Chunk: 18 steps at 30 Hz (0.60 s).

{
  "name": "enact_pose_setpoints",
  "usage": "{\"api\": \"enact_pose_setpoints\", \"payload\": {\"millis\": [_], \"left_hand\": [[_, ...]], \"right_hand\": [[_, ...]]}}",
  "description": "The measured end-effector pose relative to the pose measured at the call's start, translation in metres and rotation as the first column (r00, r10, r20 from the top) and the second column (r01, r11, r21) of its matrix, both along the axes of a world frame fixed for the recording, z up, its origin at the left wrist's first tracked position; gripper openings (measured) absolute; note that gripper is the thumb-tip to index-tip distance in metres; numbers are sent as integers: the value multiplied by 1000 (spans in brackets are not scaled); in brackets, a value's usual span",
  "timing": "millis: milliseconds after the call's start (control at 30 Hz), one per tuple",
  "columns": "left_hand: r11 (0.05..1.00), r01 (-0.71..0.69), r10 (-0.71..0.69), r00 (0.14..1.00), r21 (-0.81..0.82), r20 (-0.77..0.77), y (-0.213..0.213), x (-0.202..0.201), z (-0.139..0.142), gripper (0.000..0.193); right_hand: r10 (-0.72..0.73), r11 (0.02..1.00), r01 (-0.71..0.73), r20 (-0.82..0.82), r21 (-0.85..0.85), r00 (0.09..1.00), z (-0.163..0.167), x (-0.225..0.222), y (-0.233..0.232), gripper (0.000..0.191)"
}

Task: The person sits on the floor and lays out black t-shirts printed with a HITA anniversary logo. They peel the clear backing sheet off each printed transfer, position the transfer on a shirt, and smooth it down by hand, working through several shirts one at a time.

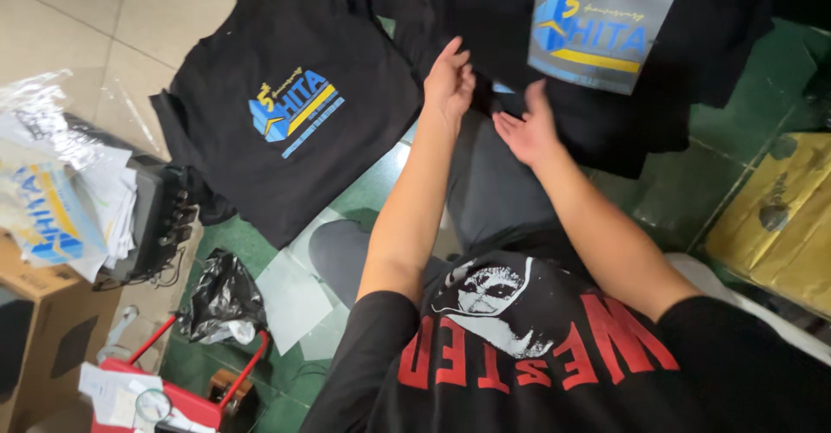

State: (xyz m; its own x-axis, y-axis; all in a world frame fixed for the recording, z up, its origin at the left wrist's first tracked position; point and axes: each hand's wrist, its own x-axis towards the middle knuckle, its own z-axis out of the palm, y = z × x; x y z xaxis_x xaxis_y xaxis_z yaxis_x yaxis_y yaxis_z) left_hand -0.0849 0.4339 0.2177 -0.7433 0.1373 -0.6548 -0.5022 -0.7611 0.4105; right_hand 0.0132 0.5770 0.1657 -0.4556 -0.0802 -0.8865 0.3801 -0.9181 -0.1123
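My left hand and my right hand reach forward over my lap, both with fingers apart and nothing held. They hover just in front of a black t-shirt that carries a grey transfer sheet with a blue and yellow print. The left hand's fingertips are at that shirt's near edge. A second black t-shirt with a blue and yellow logo printed on it lies spread to the left.
A stack of printed transfer sheets lies on a dark machine at left, above a cardboard box. A black plastic bag, a red basket and yellow cardboard at right surround me on the green floor.
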Motion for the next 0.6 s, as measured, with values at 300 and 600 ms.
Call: {"api": "enact_pose_setpoints", "payload": {"millis": [300,600], "left_hand": [[987,79,-21,930,142,-367,-41,21,94,38],[990,-83,139,658,112,-740,-171,116,225,11]], "right_hand": [[-526,849,486,-252,-208,812,40,31,115,48],[-333,939,287,-699,-187,633,114,30,228,23]]}}
